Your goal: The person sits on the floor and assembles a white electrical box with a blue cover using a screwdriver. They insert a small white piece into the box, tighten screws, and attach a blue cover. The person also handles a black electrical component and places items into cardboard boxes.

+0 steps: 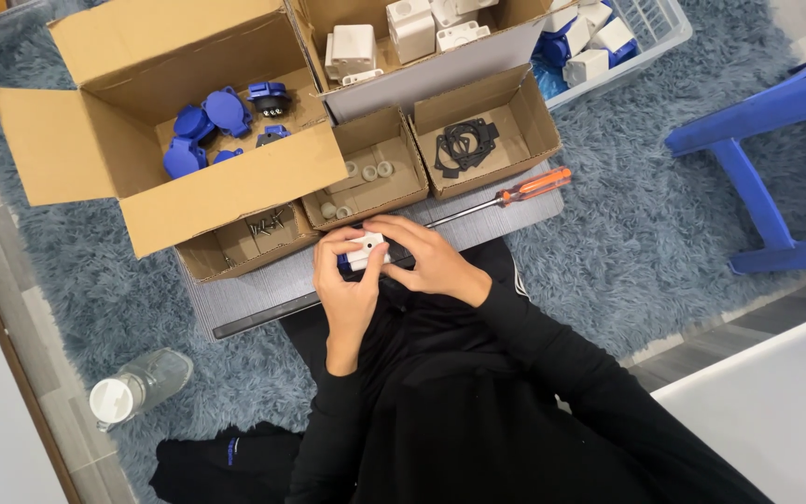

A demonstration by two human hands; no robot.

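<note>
Both hands, left hand (347,285) and right hand (431,261), are gripping a small white-and-blue plastic housing (364,252) above a grey board (254,294); an orange-handled screwdriver (515,193) is lying beside open cardboard boxes (179,121).

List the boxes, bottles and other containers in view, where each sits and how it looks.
Large brown cardboard box, upper left: flaps open, blue plastic parts inside.
Second brown box, top centre: white parts.
Three small open cardboard trays, centre row: black gaskets, pale rings, screws.
White plastic basket, top right.
Clear bottle with white cap, lower left, lying on carpet.
</note>
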